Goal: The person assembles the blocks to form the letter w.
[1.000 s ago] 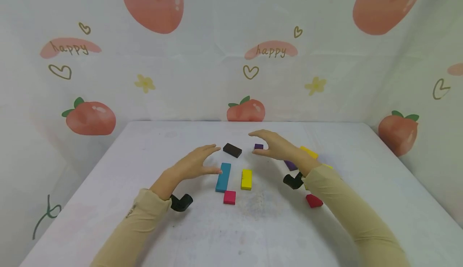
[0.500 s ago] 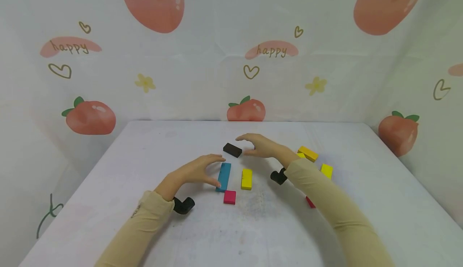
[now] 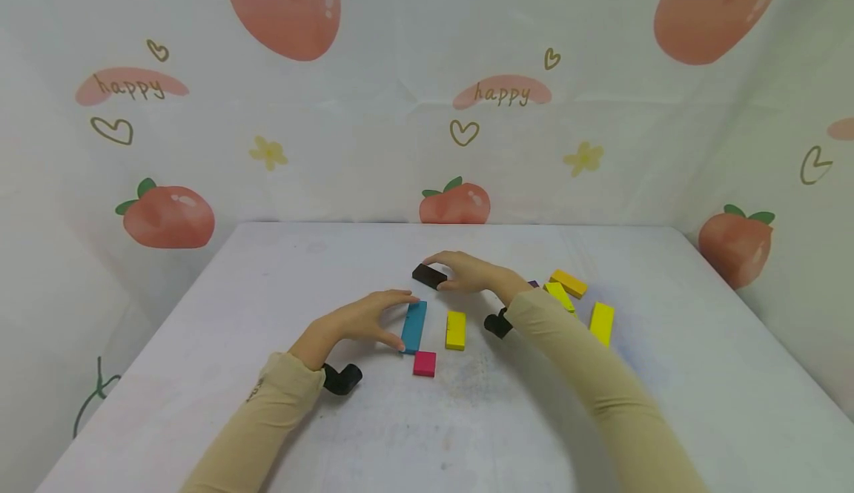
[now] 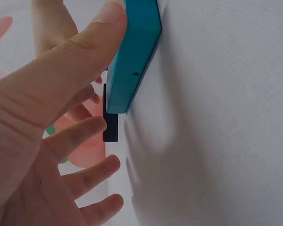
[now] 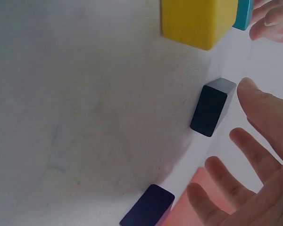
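My left hand (image 3: 353, 321) reaches over the long blue block (image 3: 415, 328), thumb by its near end and fingers by its far end. Close up in the left wrist view, the thumb lies at the side of the blue block (image 4: 134, 56), while the other fingers spread loosely. The right hand (image 3: 470, 273) is at the right end of the black block (image 3: 429, 276). From the right wrist, that black block (image 5: 210, 110) shows just off the thumb, with the fingers apart and not closed round it.
A yellow block (image 3: 456, 331) and a pinkish-red square block (image 3: 424, 364) lie near the blue one. Further right are more yellow blocks (image 3: 601, 323), partly behind the right sleeve. A dark purple block (image 5: 148, 207) sits low in the right wrist view.
The right hand has moved left and down from above the purple blocks to the black block. My left hand has moved slightly right, lowering over the blue block. The blocks have not moved.
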`<state>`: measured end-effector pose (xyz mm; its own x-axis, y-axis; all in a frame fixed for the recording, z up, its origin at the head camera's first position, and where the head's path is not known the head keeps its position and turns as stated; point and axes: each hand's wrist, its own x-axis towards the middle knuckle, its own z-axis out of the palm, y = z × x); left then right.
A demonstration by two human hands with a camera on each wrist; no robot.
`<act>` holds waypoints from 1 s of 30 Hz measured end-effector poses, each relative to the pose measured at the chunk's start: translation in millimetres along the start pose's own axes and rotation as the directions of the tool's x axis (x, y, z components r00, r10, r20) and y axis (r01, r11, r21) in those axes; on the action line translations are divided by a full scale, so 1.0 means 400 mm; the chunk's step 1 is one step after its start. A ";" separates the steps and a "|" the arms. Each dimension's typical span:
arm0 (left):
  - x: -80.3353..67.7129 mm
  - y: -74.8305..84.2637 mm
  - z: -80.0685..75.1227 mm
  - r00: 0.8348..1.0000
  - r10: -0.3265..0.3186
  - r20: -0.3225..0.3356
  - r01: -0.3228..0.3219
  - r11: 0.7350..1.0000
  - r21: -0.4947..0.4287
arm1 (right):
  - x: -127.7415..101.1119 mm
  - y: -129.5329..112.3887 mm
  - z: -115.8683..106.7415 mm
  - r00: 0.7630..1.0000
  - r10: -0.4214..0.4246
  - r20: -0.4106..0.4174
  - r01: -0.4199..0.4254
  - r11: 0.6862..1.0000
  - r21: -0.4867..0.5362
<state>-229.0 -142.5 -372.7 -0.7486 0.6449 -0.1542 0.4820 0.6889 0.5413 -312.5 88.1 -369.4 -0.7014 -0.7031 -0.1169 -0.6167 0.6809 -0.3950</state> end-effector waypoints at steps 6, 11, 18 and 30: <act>0.003 -0.004 0.003 1.000 0.000 0.019 0.000 1.000 0.008 | 0.015 -0.003 0.005 0.999 0.013 0.033 -0.013 1.000 0.010; 0.003 -0.008 0.007 0.999 -0.018 0.029 0.018 1.000 0.007 | 0.025 -0.002 0.011 0.997 0.026 0.071 -0.026 1.000 -0.004; 0.004 -0.007 0.006 1.000 -0.017 0.026 0.017 1.000 0.006 | 0.037 0.000 0.011 0.992 0.042 0.119 -0.042 0.999 -0.004; 0.006 -0.006 0.007 0.999 -0.023 0.028 0.023 1.000 0.007 | 0.047 0.000 0.013 0.985 0.058 0.163 -0.052 0.998 -0.041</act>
<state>-230.9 -141.8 -376.6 -0.7464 0.6380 -0.1893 0.4683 0.7057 0.5316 -323.9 74.1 -376.2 -0.6684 -0.6865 -0.2863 -0.5937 0.7243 -0.3505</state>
